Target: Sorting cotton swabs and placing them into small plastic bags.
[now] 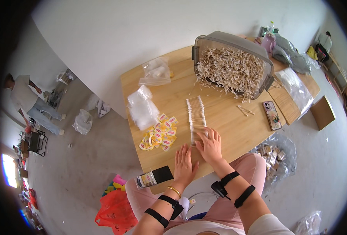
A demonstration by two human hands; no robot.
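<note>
wooden table (228, 125): pale top; its near edge runs just under both wrists.
left hand (184, 161): flat on the bare wood by the near edge, fingers spread, clamped on nothing.
right hand (211, 145): fingers together and curled over the near end of the row of cotton swabs (196, 116); whether it pinches any cannot be told.
row of cotton swabs: mid-table, a neat strip running away from the right hand.
step: looks like squaring up or gathering the near end of the row; a steady, light press seems called for so the strip stays in line.
sachets (160, 137): yellow and white heap just left of the row, near the left hand.
plastic bags (143, 108): clear, beyond the sachets.
phone (272, 115): right, near the table edge.
open room: bare wood between row and phone.
clear bin (233, 64): far side, full of loose swabs, touching nothing in hand.
</note>
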